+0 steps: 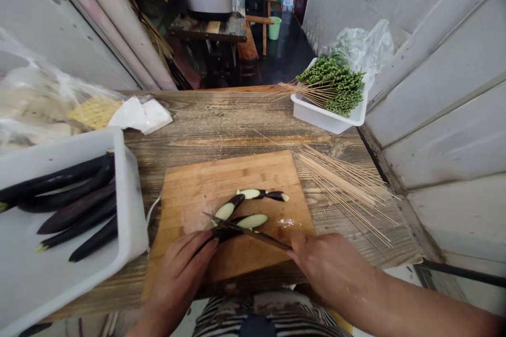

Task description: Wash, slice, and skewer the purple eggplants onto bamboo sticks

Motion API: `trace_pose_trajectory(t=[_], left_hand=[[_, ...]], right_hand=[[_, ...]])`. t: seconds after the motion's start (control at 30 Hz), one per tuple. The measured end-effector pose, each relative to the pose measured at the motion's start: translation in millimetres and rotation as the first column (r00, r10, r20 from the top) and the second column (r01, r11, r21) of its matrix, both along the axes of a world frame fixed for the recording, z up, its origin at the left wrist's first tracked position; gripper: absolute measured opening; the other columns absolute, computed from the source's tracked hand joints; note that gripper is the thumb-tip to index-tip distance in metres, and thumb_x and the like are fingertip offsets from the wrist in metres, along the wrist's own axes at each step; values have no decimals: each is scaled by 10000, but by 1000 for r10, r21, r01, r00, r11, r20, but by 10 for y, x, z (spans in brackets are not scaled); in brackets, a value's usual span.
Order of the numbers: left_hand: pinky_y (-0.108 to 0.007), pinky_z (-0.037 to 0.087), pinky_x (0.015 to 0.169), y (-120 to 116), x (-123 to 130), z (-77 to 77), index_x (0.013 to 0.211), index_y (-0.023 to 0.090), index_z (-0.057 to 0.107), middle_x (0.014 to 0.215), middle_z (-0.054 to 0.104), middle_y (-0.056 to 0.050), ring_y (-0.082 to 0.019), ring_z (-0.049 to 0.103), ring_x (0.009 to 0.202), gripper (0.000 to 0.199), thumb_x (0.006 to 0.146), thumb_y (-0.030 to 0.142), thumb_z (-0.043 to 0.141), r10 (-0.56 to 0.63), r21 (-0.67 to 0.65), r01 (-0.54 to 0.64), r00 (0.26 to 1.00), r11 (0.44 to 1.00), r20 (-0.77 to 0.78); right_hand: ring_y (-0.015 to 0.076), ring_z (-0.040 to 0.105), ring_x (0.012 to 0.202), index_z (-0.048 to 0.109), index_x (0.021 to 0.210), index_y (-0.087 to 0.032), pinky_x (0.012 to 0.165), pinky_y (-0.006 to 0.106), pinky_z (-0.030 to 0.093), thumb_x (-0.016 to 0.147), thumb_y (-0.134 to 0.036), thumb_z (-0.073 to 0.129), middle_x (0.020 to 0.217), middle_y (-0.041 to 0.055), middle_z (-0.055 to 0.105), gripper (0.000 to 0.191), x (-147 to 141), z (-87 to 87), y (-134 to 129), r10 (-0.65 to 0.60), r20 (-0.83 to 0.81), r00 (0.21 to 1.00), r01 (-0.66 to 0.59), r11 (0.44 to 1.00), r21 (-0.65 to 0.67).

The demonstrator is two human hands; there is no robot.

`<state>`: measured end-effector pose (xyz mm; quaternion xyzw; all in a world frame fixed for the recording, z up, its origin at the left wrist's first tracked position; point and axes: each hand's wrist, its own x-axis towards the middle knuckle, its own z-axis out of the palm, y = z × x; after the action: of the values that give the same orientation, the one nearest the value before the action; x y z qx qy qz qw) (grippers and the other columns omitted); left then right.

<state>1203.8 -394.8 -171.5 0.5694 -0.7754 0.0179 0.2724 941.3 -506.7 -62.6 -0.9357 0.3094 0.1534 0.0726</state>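
Note:
My right hand [330,263] is closed round the handle of a knife [261,236], whose dark blade points left across the cutting board [185,184]. Under my left hand [185,258], bent fingers press on a dark purple eggplant [225,234] lying on the board, close to the blade. Cut eggplant pieces with pale flesh lie just beyond: one slice [253,220] near the blade, another [226,210] leaning by the knife tip, and smaller pieces [251,194] farther back. The hand and blade hide part of the held eggplant.
A white bin [132,210] of whole eggplants stands at left. Thin wooden skewers [343,184] lie right of the board. At back right, a white tray [316,117] holds skewered green vegetables [336,84]. Plastic bags [51,95] and white paper [142,114] sit at back left.

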Motion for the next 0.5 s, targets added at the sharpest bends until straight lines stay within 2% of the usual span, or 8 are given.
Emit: trace_pose_trajectory(t=[0.1,0.27,0.33,0.43,0.5], left_hand=[[-384,481,911,-119,-105,-11,1177,182,540,1086,641,-85,-209,574,1058,353,832,108,535,-33,-7,33,999,999,-25],[-430,472,911,-173,-107,4,1146,170,555,1100,632,-99,-223,582,1029,311,835,169,558,50,27,-51,998,998,28],[-410,468,926,-155,-73,20,1133,159,563,1120,621,-105,-215,567,1060,287,849,145,524,-10,58,8,1000,998,29],[-348,481,920,-130,-76,-7,1178,184,553,1140,622,-80,-189,545,1108,314,883,148,452,-177,58,175,983,983,40],[-350,482,922,-106,-127,-80,1213,208,538,1125,631,-65,-189,541,1117,346,882,152,455,-190,-3,190,981,982,27]], right_hand=[[187,639,461,506,807,-163,363,309,169,834,-108,570,586,-3,669,89,-112,4,-34,-20,-14,1000,20,1000,-9],[180,631,451,484,818,-167,384,317,148,837,-121,566,584,-9,664,96,-244,39,-85,-2,38,999,6,996,-91],[172,621,443,475,812,-175,390,316,151,833,-113,564,571,-20,652,110,-276,53,-94,-2,64,998,9,995,-97],[157,593,427,460,800,-184,388,310,157,819,-99,545,567,-25,629,121,-306,87,-53,9,100,995,1,996,-93],[151,563,409,450,798,-189,381,309,159,784,-84,527,578,-19,613,131,-328,117,23,21,137,990,-9,996,-90]])
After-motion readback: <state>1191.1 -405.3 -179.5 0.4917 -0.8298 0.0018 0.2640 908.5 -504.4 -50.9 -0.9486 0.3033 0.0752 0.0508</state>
